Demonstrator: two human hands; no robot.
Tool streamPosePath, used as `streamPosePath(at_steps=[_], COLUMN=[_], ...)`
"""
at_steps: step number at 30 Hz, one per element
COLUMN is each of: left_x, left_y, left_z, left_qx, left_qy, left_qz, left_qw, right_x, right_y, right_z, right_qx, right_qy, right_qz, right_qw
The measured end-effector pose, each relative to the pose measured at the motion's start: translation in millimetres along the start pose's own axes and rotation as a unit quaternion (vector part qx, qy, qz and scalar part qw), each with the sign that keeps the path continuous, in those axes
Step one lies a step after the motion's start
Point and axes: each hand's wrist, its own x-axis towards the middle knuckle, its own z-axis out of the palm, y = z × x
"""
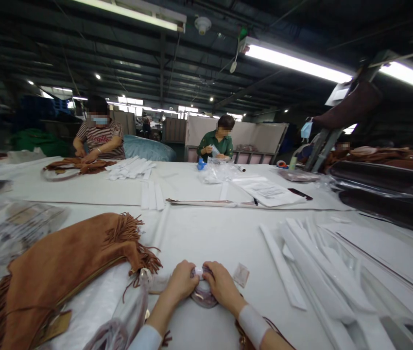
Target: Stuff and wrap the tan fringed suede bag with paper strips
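My left hand (183, 281) and my right hand (221, 283) are closed on opposite sides of a coiled strap (204, 298). The strap is mauve-brown, looks wrapped in clear plastic, and rests at the table's near side. A white band crosses the far part of the coil, between my thumbs. Just right of my right hand lies a small clear packet (241, 274). To the left is a brown suede bag (68, 248) with fringes, lying on white plastic. Another plastic-wrapped strap (139, 306) runs from near its fringe toward the front edge.
Long white padded strips (312, 267) cover the right side of the white table (206, 233). Clear plastic bags (13, 228) lie at far left. Across the table, one person (100, 136) handles brown fringed material; another person (218, 141) holds small plastic items. Printed sheets (268, 191) lie mid-table.
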Motion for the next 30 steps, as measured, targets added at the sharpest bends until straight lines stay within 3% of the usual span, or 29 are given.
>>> streamPosePath(at_steps=[4,6,8,10,12,14,17,19,21,23,26,30], left_x=[-6.3,-11.0,-17.8,-27.7,-37.9,-42.3,-36.0,-31.7,-32.4,-37.1,-44.5,-46.2], left_y=[5.4,9.1,14.4,20.1,21.5,14.2,-6.8,-17.9,-22.6,-22.0,-18.6,-22.1], left_z=[4.8,3.4,-1.6,-9.1,-16.1,-19.2,-14.2,-8.7,-4.7,-2.5,-1.2,-0.2], left_qx=[0.042,0.053,0.049,0.032,0.006,-0.018,-0.083,-0.109,-0.126,-0.132,-0.134,-0.135], left_qy=[0.015,0.022,0.024,0.021,0.015,0.014,0.056,0.056,0.055,0.063,0.080,0.085], left_qz=[-0.018,-0.022,-0.014,0.006,0.031,0.056,0.077,0.082,0.082,0.073,0.060,0.042], left_qw=[0.999,0.998,0.998,0.999,0.999,0.998,0.992,0.989,0.987,0.987,0.986,0.986], right_x=[1.5,-2.7,-17.6,-48.1,-96.2,-161.1,-272.0,-333.1,-370.2,-383.5,-378.5,-366.3], right_y=[-6.6,-14.2,-18.3,-11.2,10.1,41.4,88.8,113.6,132.3,144.4,152.0,153.9], right_z=[-1.0,-12.6,-38.6,-80.0,-133.2,-191.3,-265.6,-293.6,-302.8,-300.2,-293.9,-298.2], right_qx=[0.013,0.023,0.036,0.048,0.047,0.022,-0.028,-0.036,-0.009,0.032,0.080,0.115], right_qy=[0.044,0.077,0.116,0.168,0.233,0.299,0.380,0.397,0.382,0.350,0.304,0.265], right_qz=[0.004,0.009,0.011,0.021,0.077,0.194,0.375,0.446,0.462,0.450,0.426,0.420], right_qw=[0.999,0.997,0.992,0.984,0.968,0.934,0.845,0.801,0.800,0.821,0.848,0.860])
